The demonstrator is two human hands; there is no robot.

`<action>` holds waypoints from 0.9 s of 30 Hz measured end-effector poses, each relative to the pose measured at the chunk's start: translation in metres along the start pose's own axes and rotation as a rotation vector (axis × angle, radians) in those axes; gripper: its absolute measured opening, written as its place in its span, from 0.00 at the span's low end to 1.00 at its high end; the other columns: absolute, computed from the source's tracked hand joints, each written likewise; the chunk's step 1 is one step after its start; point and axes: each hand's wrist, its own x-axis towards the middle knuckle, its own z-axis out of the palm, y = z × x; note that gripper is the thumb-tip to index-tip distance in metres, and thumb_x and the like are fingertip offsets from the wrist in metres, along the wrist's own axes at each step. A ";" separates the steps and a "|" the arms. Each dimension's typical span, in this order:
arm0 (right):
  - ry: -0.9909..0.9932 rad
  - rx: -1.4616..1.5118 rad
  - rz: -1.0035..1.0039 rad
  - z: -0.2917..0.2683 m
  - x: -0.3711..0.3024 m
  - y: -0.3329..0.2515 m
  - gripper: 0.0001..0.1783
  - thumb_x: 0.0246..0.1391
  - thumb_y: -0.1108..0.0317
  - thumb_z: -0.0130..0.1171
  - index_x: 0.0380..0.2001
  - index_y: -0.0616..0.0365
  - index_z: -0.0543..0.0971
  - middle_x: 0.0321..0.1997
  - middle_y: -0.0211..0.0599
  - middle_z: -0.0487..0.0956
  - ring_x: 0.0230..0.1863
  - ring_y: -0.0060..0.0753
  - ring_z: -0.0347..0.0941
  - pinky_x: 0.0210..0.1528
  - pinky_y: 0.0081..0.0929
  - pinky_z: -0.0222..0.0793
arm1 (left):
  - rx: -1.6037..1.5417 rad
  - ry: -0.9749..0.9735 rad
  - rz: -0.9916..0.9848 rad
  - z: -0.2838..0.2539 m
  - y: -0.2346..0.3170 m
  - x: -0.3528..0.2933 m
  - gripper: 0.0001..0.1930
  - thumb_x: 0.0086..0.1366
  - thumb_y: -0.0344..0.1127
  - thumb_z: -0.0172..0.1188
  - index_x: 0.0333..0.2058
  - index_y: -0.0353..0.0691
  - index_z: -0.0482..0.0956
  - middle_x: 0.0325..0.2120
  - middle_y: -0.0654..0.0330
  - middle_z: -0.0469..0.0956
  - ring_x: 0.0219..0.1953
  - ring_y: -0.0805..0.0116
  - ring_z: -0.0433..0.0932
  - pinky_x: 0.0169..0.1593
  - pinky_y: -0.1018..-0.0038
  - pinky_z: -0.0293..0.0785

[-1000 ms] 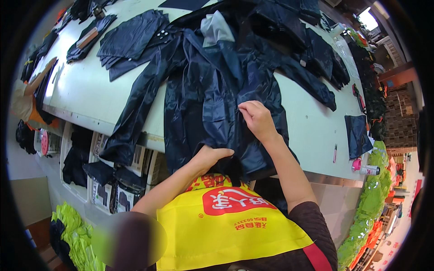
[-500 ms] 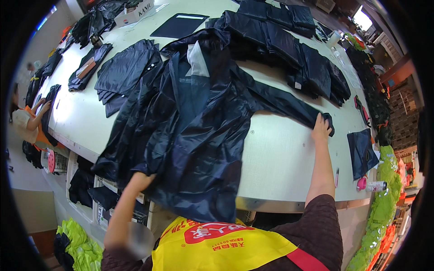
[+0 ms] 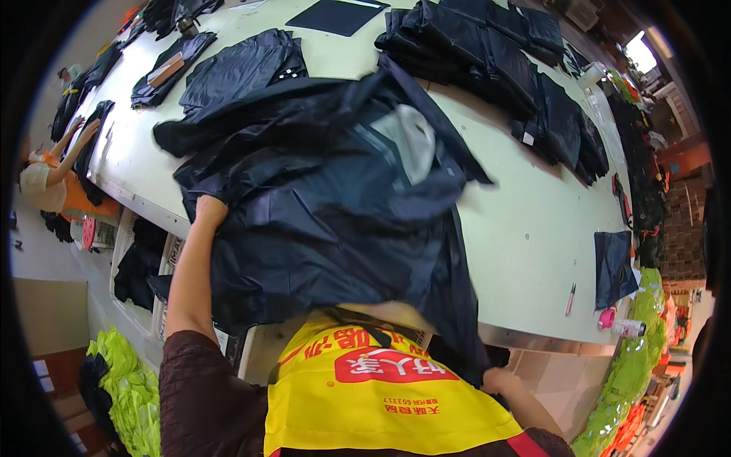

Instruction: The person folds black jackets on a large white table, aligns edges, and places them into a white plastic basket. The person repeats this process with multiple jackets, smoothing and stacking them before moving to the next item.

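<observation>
A large dark navy jacket (image 3: 327,198) lies bunched and lifted over the near edge of the pale work table (image 3: 533,228), its grey inner collar patch showing. My left hand (image 3: 209,207) grips the jacket's left side near the table edge. My right hand (image 3: 499,379) is low, below the table edge, holding the jacket's lower right hem. I wear a yellow apron (image 3: 381,396) with red print.
Stacks of folded dark garments (image 3: 495,61) line the far right of the table, with more dark pieces (image 3: 236,65) at the far left. A small dark cloth (image 3: 613,266), a pen and a pink-capped bottle (image 3: 620,326) lie at the right. Another person (image 3: 53,183) works at the left.
The jacket lay spread flat with my right hand stretched out on its sleeve; now both hands have pulled it toward me and it is gathered and lifted at the near edge.
</observation>
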 end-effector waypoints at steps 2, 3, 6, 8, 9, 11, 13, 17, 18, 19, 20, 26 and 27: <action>-0.042 0.128 -0.015 0.048 0.016 0.018 0.28 0.40 0.45 0.60 0.36 0.59 0.81 0.40 0.45 0.80 0.44 0.43 0.75 0.46 0.36 0.70 | -0.169 0.172 0.159 0.011 0.004 -0.001 0.23 0.52 0.35 0.58 0.47 0.35 0.71 0.46 0.40 0.71 0.49 0.44 0.70 0.54 0.60 0.66; -0.025 0.134 0.034 0.018 -0.019 0.012 0.29 0.40 0.44 0.60 0.36 0.58 0.81 0.40 0.44 0.80 0.44 0.43 0.75 0.47 0.36 0.69 | -0.284 0.265 0.226 0.021 0.003 0.000 0.22 0.51 0.34 0.59 0.46 0.34 0.71 0.45 0.40 0.71 0.49 0.44 0.69 0.54 0.60 0.65; 0.557 0.213 -0.008 -0.023 0.039 0.087 0.20 0.47 0.51 0.54 0.31 0.58 0.79 0.33 0.47 0.78 0.36 0.48 0.74 0.40 0.39 0.69 | -0.433 0.134 0.247 -0.007 0.045 -0.010 0.22 0.49 0.33 0.63 0.43 0.30 0.72 0.44 0.40 0.71 0.49 0.44 0.69 0.52 0.61 0.67; 1.184 0.587 -0.013 -0.124 0.017 0.089 0.15 0.53 0.60 0.50 0.24 0.63 0.73 0.24 0.51 0.75 0.28 0.53 0.72 0.30 0.41 0.67 | -0.388 0.044 0.231 -0.027 0.057 -0.014 0.21 0.47 0.33 0.64 0.40 0.28 0.73 0.41 0.40 0.73 0.46 0.43 0.71 0.51 0.62 0.68; 1.404 0.610 -0.055 -0.174 0.005 0.086 0.13 0.54 0.60 0.50 0.30 0.61 0.75 0.28 0.49 0.76 0.31 0.47 0.74 0.32 0.38 0.68 | -0.394 0.105 0.308 -0.031 0.058 -0.012 0.17 0.47 0.34 0.63 0.34 0.28 0.75 0.37 0.40 0.74 0.45 0.43 0.71 0.50 0.61 0.68; 1.728 0.669 -0.137 -0.250 0.000 0.071 0.16 0.51 0.59 0.54 0.37 0.60 0.75 0.33 0.50 0.77 0.36 0.53 0.74 0.38 0.38 0.69 | -0.252 0.029 0.311 -0.080 0.078 -0.027 0.16 0.45 0.35 0.63 0.30 0.27 0.77 0.33 0.39 0.76 0.42 0.43 0.73 0.45 0.62 0.70; 1.784 0.617 -0.054 -0.311 0.019 0.070 0.20 0.49 0.59 0.58 0.40 0.63 0.74 0.40 0.53 0.77 0.42 0.54 0.73 0.44 0.39 0.69 | -0.495 -0.051 0.277 -0.113 0.080 -0.040 0.16 0.44 0.35 0.63 0.29 0.28 0.78 0.28 0.39 0.77 0.36 0.45 0.76 0.40 0.64 0.71; 1.522 0.726 0.203 -0.361 0.057 0.076 0.27 0.43 0.58 0.62 0.43 0.66 0.72 0.43 0.56 0.76 0.45 0.55 0.73 0.46 0.39 0.69 | -0.890 -0.162 0.212 -0.129 0.052 -0.051 0.12 0.46 0.29 0.63 0.30 0.27 0.79 0.23 0.57 0.80 0.26 0.71 0.77 0.34 0.75 0.71; 1.454 0.819 0.166 -0.364 0.073 0.083 0.28 0.38 0.59 0.65 0.42 0.65 0.74 0.42 0.57 0.76 0.46 0.54 0.73 0.45 0.39 0.69 | -0.906 -0.179 0.096 -0.136 0.057 -0.059 0.09 0.48 0.27 0.63 0.29 0.29 0.79 0.24 0.63 0.78 0.26 0.77 0.74 0.32 0.79 0.70; 1.459 0.837 0.103 -0.366 0.079 0.088 0.27 0.37 0.60 0.65 0.41 0.64 0.75 0.41 0.57 0.77 0.45 0.53 0.73 0.45 0.38 0.69 | -0.975 -0.176 0.061 -0.133 0.053 -0.061 0.09 0.48 0.27 0.64 0.29 0.29 0.79 0.23 0.64 0.78 0.25 0.77 0.74 0.32 0.79 0.70; 1.462 0.856 0.042 -0.366 0.086 0.092 0.25 0.36 0.61 0.64 0.39 0.64 0.76 0.39 0.56 0.77 0.44 0.53 0.74 0.45 0.38 0.69 | -1.044 -0.172 0.027 -0.129 0.049 -0.062 0.09 0.48 0.28 0.64 0.29 0.30 0.79 0.23 0.65 0.77 0.25 0.77 0.74 0.32 0.79 0.70; 1.636 1.248 0.015 -0.299 0.142 0.211 0.16 0.38 0.66 0.57 0.34 0.60 0.79 0.33 0.50 0.79 0.39 0.50 0.75 0.44 0.34 0.68 | -1.162 -0.170 -0.134 -0.082 -0.012 -0.049 0.17 0.49 0.33 0.64 0.37 0.29 0.78 0.29 0.58 0.79 0.28 0.70 0.77 0.36 0.76 0.73; 1.689 1.079 0.180 -0.292 0.167 0.221 0.15 0.39 0.67 0.55 0.34 0.58 0.79 0.34 0.49 0.79 0.40 0.50 0.75 0.44 0.35 0.68 | -1.066 -0.142 -0.076 -0.056 -0.015 -0.042 0.18 0.49 0.34 0.65 0.36 0.28 0.78 0.29 0.58 0.78 0.28 0.69 0.77 0.37 0.76 0.73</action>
